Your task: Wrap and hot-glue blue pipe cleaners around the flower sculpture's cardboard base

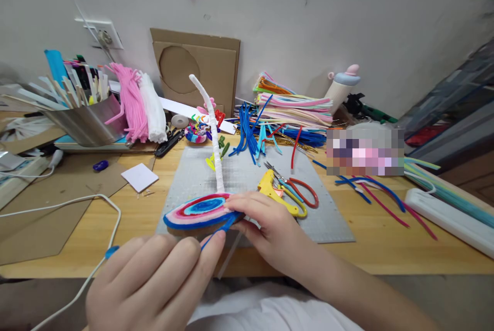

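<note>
1. Pinching a blue strip [229,222] tightly between the thumb and finger of the left hand [154,274].
2. Gripping the right end of a colour-banded disc [185,212] with the right hand [278,223], fingers on top and thumb below.
3. Running the strip slantwise, up and rightward from the left pinch to the disc's blue rim, beside the right fingertips.
4. Holding the disc just beyond the left hand, its apparent long axis lying side to side and stretching left from the right grip; having the right hand nearer, in contact.
5. Showing a white wrapped stem [215,140] rising behind the disc, top bending left; leaving any join between the two unclear.
6. Resting a yellow tool [265,183] and a red-handled tool [314,197] on the grey cutting mat [332,225], beyond the right hand.
7. Storing pale flat sticks and a blue roll upright in a metal container [90,125], far left; hiding the contents of a lidded bottle [339,95], back right.
</note>
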The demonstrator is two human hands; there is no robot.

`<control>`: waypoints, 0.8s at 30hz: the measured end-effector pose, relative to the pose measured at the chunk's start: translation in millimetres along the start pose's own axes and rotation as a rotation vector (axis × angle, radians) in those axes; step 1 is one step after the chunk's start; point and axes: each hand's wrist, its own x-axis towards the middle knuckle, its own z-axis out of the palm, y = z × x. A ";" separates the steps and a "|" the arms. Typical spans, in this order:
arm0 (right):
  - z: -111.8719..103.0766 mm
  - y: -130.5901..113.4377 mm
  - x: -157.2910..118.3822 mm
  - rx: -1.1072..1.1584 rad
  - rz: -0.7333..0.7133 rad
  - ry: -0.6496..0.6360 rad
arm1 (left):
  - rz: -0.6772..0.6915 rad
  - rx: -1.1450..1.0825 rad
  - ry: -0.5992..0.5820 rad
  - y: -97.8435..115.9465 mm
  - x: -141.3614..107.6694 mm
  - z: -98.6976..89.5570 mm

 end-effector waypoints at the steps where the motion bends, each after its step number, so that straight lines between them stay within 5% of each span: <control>1: 0.0 -0.1 0.1 0.000 0.000 -0.001 | 0.067 0.018 -0.040 -0.9 -0.5 -0.7; 24: -3.1 3.4 -3.2 0.005 0.037 -0.014 | -0.023 0.015 -0.074 -12.8 -36.4 2.2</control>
